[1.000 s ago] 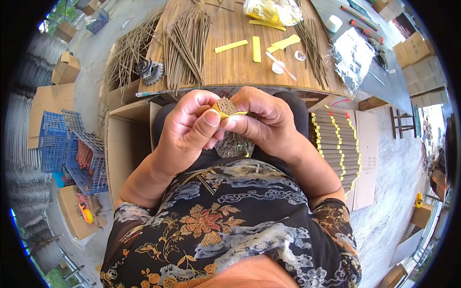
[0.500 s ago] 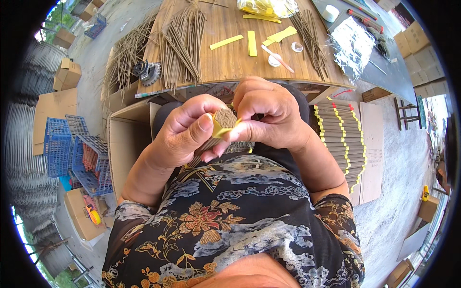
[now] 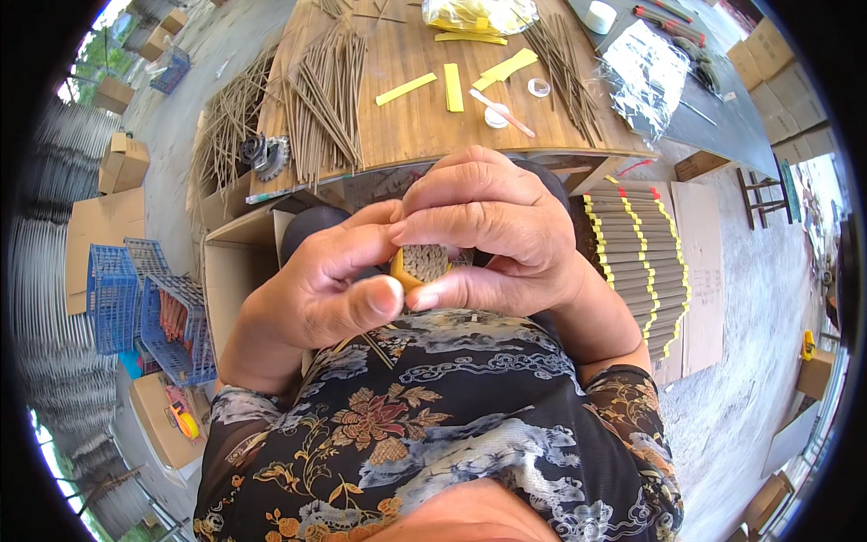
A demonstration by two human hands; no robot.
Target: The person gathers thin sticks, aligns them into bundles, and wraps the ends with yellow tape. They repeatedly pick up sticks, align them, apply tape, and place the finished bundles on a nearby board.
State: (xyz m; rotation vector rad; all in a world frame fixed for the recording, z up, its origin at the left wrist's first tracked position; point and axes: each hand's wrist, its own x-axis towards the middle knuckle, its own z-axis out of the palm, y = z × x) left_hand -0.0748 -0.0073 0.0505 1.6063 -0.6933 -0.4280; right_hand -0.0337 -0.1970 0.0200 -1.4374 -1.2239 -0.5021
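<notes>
Close in front of my body, both hands hold a bundle of thin brown sticks point(image 3: 425, 263), its cut end turned up toward me. A yellow paper strip point(image 3: 404, 273) wraps round the bundle near that end. My left hand point(image 3: 339, 275) is closed round the left side, its thumb by the lower edge of the strip. My right hand point(image 3: 501, 230) curls over the top and right side, fingers above and thumb below at the rim. The rest of the bundle is hidden by my hands.
On the wooden table point(image 3: 406, 135) lie loose brown sticks point(image 3: 330, 99), yellow paper strips point(image 3: 453, 88) and a small white pot point(image 3: 496, 116) with a spatula across it. Finished yellow-banded bundles point(image 3: 637, 262) lie on cardboard at right. Left stand an open carton point(image 3: 239, 289) and blue crates point(image 3: 172, 316).
My right fingers have moved left over the bundle, and both hands now close round its end. The yellow strip's loose end no longer stands out. The bundle's end faces me more directly.
</notes>
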